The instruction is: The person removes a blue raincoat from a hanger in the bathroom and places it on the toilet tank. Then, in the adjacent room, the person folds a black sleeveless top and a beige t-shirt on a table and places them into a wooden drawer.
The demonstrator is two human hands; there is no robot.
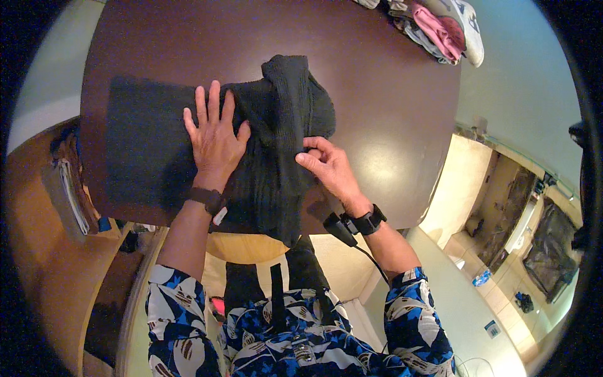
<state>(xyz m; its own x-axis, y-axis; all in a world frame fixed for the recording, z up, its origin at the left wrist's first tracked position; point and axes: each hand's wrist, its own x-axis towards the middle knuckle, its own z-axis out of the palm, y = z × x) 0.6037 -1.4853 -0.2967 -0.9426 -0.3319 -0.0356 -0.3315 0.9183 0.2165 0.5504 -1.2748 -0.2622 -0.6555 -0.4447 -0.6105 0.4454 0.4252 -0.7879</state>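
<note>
A black ribbed knit garment (147,135) lies across the dark brown table, flat at its left end and bunched in raised folds at its right. My left hand (217,138) presses down on it with the fingers spread. My right hand (330,166) pinches the edge of the bunched part between thumb and fingers. The front of the garment hangs over the near table edge, and a small white tag (220,216) shows beside my left wrist.
The brown table (389,113) has a rounded near edge. Folded clothes (440,28), one of them pink, are stacked at its far right corner. More folded cloth (69,188) sits on the left. A wooden stool or chair seat (245,247) is under the near edge.
</note>
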